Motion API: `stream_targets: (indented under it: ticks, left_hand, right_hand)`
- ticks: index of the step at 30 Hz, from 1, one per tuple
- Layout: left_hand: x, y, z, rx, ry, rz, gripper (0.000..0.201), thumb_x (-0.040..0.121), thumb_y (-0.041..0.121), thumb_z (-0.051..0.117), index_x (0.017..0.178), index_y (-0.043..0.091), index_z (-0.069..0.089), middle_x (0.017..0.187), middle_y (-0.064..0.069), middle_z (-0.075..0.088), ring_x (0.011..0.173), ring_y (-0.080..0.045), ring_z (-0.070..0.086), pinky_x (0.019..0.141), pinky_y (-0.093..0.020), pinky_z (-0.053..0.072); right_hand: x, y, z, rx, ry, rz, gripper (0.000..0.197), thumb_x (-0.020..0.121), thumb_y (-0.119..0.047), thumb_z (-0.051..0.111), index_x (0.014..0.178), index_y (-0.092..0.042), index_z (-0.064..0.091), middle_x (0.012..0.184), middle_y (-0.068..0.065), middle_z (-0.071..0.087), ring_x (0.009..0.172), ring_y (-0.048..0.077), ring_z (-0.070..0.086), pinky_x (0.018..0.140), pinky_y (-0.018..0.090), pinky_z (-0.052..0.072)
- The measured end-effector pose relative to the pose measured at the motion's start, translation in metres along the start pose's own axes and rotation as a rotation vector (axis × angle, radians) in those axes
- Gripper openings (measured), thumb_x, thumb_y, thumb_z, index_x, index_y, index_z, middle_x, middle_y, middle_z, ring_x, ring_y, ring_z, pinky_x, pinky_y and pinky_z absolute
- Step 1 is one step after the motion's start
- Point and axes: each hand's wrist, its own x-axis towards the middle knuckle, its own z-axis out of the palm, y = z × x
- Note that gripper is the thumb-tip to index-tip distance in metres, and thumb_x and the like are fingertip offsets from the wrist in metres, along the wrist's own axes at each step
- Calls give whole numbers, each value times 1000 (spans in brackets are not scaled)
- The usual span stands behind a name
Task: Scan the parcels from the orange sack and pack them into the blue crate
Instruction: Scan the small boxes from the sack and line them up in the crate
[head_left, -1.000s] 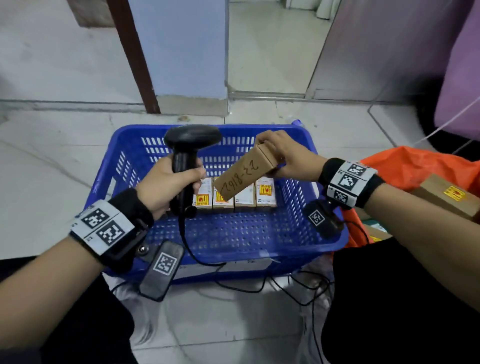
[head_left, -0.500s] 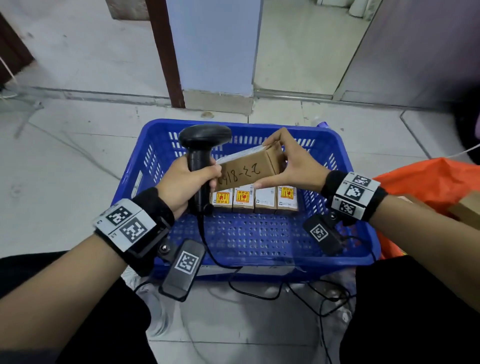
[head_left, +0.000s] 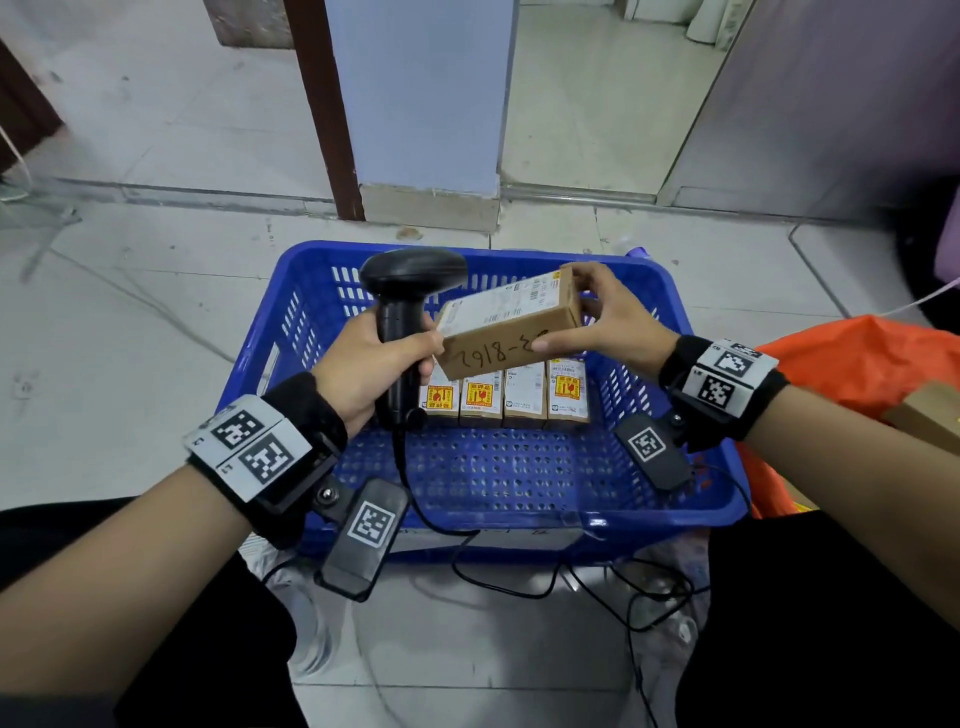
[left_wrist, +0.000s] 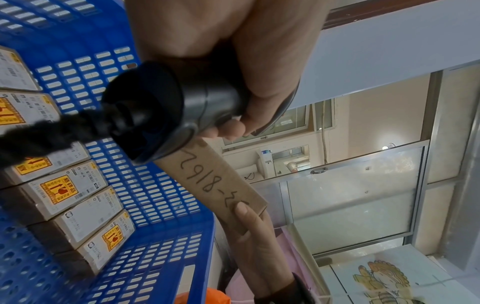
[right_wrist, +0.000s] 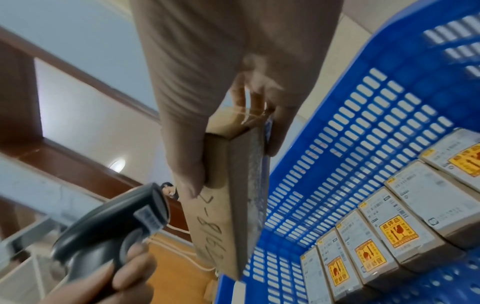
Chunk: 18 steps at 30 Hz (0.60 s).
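Observation:
My right hand (head_left: 597, 332) pinches a brown cardboard parcel (head_left: 511, 325) by its right end, above the blue crate (head_left: 291, 332). Its white label faces up and handwritten numbers run along the near side (left_wrist: 207, 179). My left hand (head_left: 374, 358) grips the handle of a black barcode scanner (head_left: 410, 275), whose head sits just left of the parcel (right_wrist: 223, 205). Several labelled parcels (head_left: 506, 395) stand in a row on the crate floor against the far wall. The orange sack (head_left: 862, 364) lies to the right, a brown parcel (head_left: 930, 415) showing in it.
The crate stands on a pale tiled floor in front of a white pillar (head_left: 421, 104) and a brown door frame (head_left: 322, 104). The scanner's black cable (head_left: 519, 587) loops over the floor in front of the crate. My dark-clothed legs flank the lower frame.
The right hand has turned the parcel from a steep tilt to nearly level, label side up, and brought it against the scanner. The scanner hand has barely moved.

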Motion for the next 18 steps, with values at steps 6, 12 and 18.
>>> stream_targets:
  ticks: [6, 12, 18]
  left_hand:
    - [3, 1, 3, -16, -17, -26, 10, 91, 1, 58, 94, 8, 52, 76, -7, 51, 56, -10, 51, 55, -24, 49]
    - [3, 2, 9, -12, -31, -20, 11, 91, -2, 57, 90, 9, 53, 75, -8, 50, 54, -10, 51, 54, -22, 49]
    - [3, 2, 8, 39, -60, 13, 11, 90, -2, 57, 92, 7, 53, 77, -13, 50, 56, -10, 51, 55, -21, 49]
  right_hand:
    - [3, 11, -8, 122, -181, 66, 92, 70, 18, 72, 139, -23, 27, 138, 8, 42, 126, 25, 49, 87, 38, 58]
    - [8, 19, -5, 468, -267, 254, 94, 77, 27, 57, 139, -38, 29, 142, 9, 41, 124, 34, 51, 80, 49, 59]
    - [15, 21, 0, 652, -374, 337, 98, 59, 9, 74, 136, -38, 34, 151, 12, 35, 129, 32, 48, 92, 45, 55]
